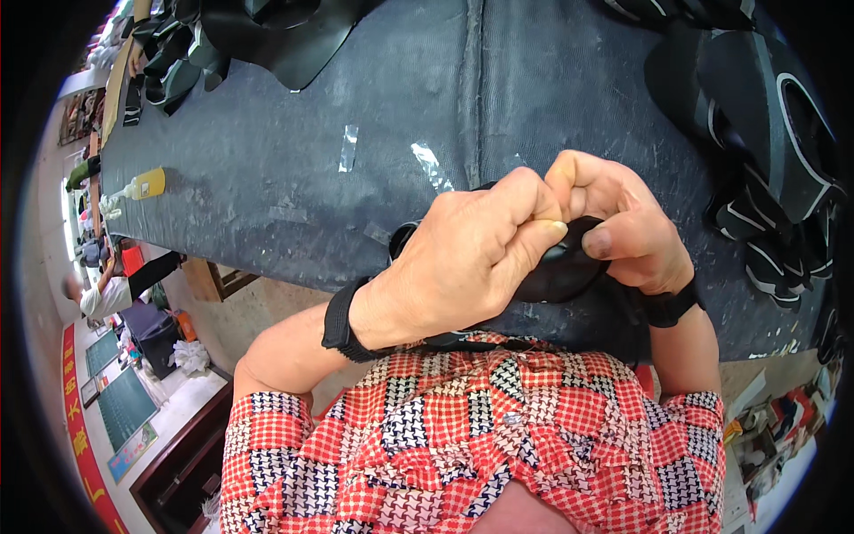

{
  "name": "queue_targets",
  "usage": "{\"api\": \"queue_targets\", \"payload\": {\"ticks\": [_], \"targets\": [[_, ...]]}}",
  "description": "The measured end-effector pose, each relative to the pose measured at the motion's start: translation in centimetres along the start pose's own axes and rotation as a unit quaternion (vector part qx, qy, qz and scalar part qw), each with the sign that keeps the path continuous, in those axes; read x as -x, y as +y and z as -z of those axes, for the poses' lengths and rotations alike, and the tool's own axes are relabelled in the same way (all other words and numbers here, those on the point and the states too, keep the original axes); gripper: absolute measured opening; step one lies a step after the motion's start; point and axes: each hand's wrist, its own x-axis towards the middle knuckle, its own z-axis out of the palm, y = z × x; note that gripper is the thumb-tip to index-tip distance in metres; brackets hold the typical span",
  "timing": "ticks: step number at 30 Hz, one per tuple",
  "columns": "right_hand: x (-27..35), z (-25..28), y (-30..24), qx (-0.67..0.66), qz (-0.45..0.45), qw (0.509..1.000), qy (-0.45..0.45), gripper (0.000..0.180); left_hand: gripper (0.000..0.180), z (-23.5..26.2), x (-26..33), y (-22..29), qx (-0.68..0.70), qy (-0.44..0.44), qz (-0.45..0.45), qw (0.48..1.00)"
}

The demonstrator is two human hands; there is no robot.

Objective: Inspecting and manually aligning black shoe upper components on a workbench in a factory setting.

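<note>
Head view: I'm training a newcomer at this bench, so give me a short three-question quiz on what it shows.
1. True or false: both the left hand and the right hand grip the black piece.
2. What colour is the small bottle lying on the dark work table?
3. The stack of black cut parts with white outlines lies where? A) at the person's left B) at the person's right C) on the floor

Key: 1 true; 2 yellow; 3 B
</note>
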Motion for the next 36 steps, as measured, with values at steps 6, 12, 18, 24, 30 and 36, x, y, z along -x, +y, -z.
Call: {"api": "queue_targets", "payload": {"ticks": [6,12,18,24,30,36], "targets": [[0.2,-0.2,-1.0,0.126,-0.012,0.992,0.028,0.03,0.008,0.1,-0.2,-0.1,0.026,-0.006,0.019,0.999],[-0.3,-0.2,-1.2,0.0,0.008,1.0,0.012,0.027,0.011,0.7,-0.2,0.3,0.108,-0.013,0.086,0.99],[-1.2,-1.7,-2.7,0.205,0.075,0.968,0.125,0.024,0.011,1.4,-0.5,0.6,0.378,0.029,0.182,0.907],[-0.8,-2.2,-2.0,0.259,0.248,0.912,0.197,0.044,0.007,2.8,0.4,0.8,0.487,0.094,0.202,0.844],[-1.0,-4.7,-0.7,0.238,0.19,0.936,0.176,0.04,0.008,3.8,1.2,1.7,0.497,0.117,0.181,0.841],[-1.4,-5.2,-0.6,0.182,0.198,0.95,0.16,0.022,0.008,5.1,1.9,2.0,0.43,0.086,0.114,0.892]]}}
